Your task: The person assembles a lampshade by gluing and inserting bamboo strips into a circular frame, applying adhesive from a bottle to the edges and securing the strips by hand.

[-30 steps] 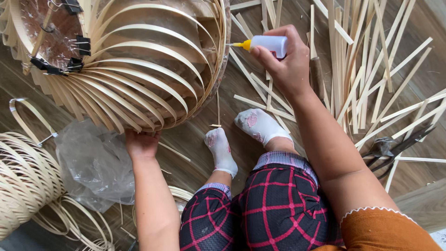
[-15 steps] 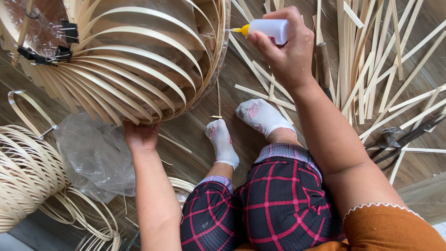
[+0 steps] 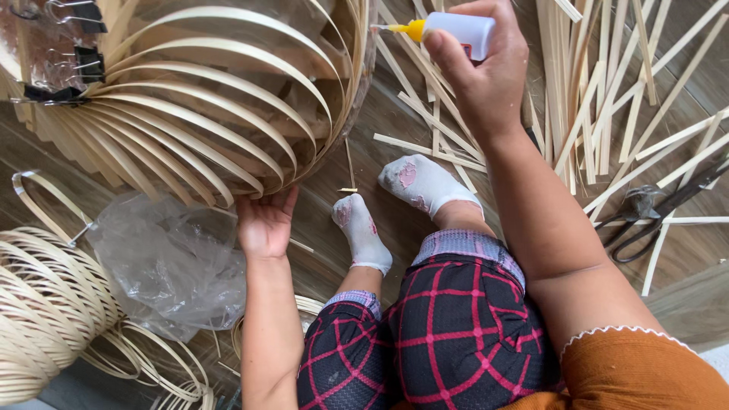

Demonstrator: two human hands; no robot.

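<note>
A large round frame of curved bamboo strips (image 3: 205, 99) lies on the wooden floor at the upper left. My left hand (image 3: 263, 222) reaches under its lower edge and supports it with the fingers apart. My right hand (image 3: 480, 67) grips a small white glue bottle (image 3: 457, 29) with a yellow nozzle, whose tip points left at the frame's right rim. Black binder clips (image 3: 87, 64) pinch the strips at the frame's hub. My two feet in white socks (image 3: 395, 201) rest on the floor below the frame.
Loose bamboo strips (image 3: 607, 91) are scattered over the floor at the upper right. Black scissors (image 3: 657, 212) lie at the right. A crumpled clear plastic bag (image 3: 171, 258) and coiled bamboo hoops (image 3: 45, 304) sit at the lower left.
The glue bottle in my right hand has stayed at the frame's rim while the view shifted upward slightly. My left hand remains under the frame's lower edge.
</note>
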